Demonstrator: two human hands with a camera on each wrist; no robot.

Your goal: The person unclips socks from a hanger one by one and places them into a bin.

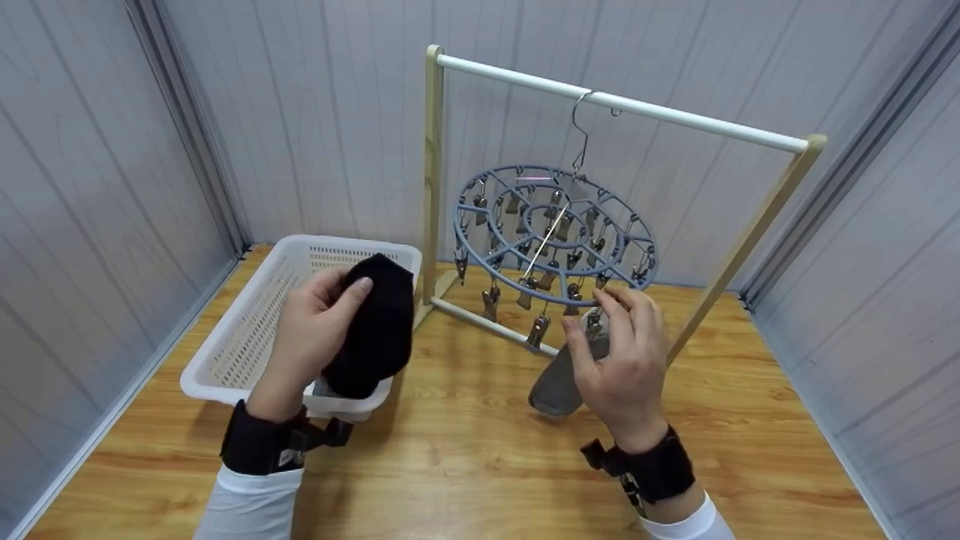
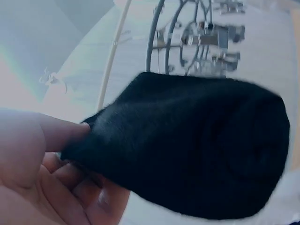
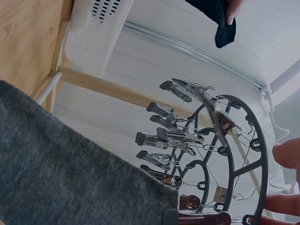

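Observation:
A black sock [image 1: 382, 322] is pinched at its upper edge between the thumb and fingers of my left hand [image 1: 311, 322]. It hangs flat over the basket's right side, and in the left wrist view the black cloth [image 2: 187, 145] fills the middle. Below the near right rim of a round clip hanger [image 1: 525, 289] hangs a grey sock [image 1: 559, 386], with a clip at its cuff. My right hand [image 1: 626, 360] is at that rim, partly covering the sock, thumb and fingers spread apart. In the right wrist view the grey sock [image 3: 79, 173] fills the lower left.
A white perforated basket [image 1: 202, 386] stands on the wooden table [image 1: 465, 450] at the left. The hanger hooks onto the white bar [image 1: 697, 118] of a rack with wooden posts [image 1: 433, 172]. Several metal clips [image 1: 538, 331] dangle from its rings. Pale panel walls surround the table.

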